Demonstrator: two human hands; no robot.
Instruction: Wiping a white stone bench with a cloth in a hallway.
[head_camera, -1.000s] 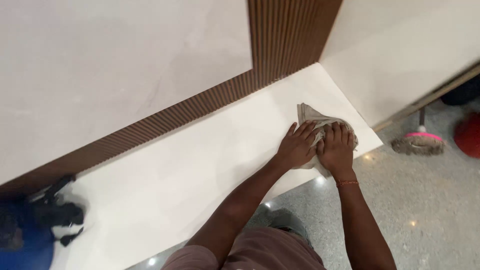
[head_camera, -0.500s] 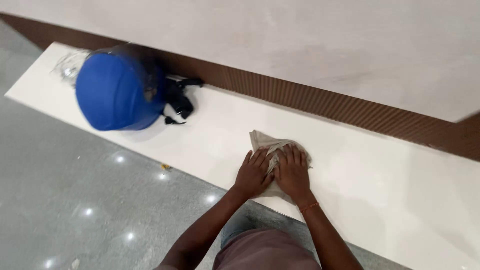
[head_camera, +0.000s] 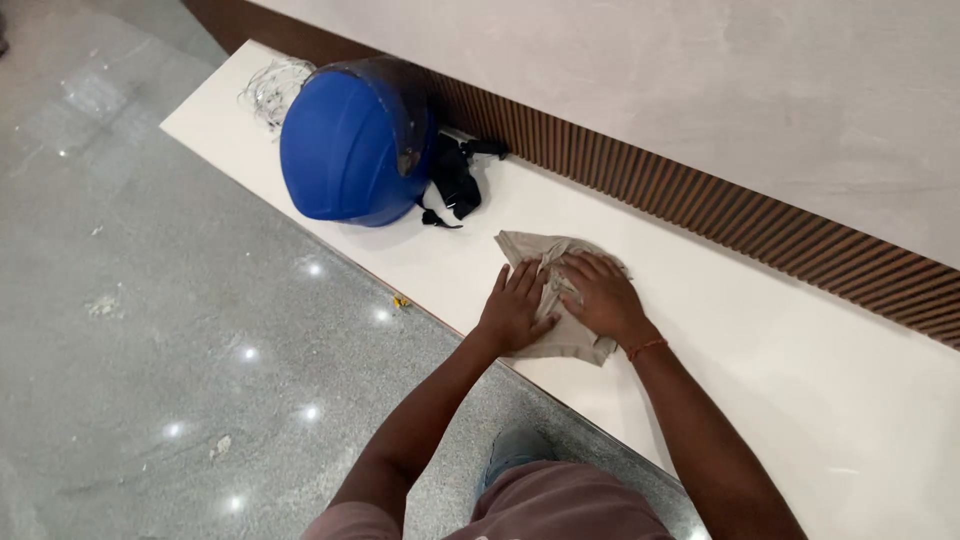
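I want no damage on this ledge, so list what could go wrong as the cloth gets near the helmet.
1. Both hands, left and right, press the cloth close to the blue helmet; a wide stroke could knock it off the white ledge.
2. The cloth may snag the helmet's black straps.
3. The cloth overhangs the ledge's front edge and might slip off.

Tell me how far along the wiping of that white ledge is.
Done: nothing certain; the white ledge looks equally clean on both sides of the cloth. In hand: the left hand and right hand both press flat on the crumpled beige cloth near the front edge. Left: the stretch under the blue helmet and the wire tangle is still covered.
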